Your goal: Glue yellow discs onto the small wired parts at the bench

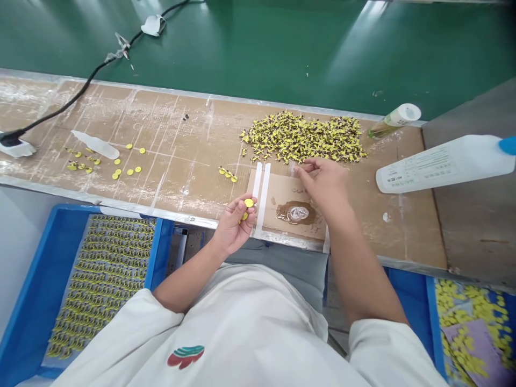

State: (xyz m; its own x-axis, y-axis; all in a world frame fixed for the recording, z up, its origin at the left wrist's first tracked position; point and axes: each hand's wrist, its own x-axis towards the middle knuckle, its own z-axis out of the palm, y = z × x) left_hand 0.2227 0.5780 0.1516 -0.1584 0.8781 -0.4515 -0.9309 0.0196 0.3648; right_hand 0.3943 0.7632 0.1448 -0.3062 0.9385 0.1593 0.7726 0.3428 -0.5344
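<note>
My left hand point(236, 226) is closed on small round yellow discs point(249, 202), one at the fingertips and another lower by the fingers. My right hand point(326, 183) reaches to the near edge of a heap of tiny yellow-and-dark pieces point(306, 137). Its thumb and forefinger are drawn together; whatever is between them is too small to make out. Below that hand, a cardboard pad point(282, 188) bears a wet brown patch around a small clear round cap or puddle point(299, 214). Several discs with dark pieces on them point(228, 174) lie left of the pad.
A white bottle with a blue cap point(439, 164) and a small cylindrical container point(395, 121) are at right. Loose yellow discs point(130, 172) and a white tapered bottle point(95, 144) lie at left. Blue bins point(44, 258) hold rows of finished-looking pieces and yellow discs point(471, 301). A black cable point(86, 83) crosses the table.
</note>
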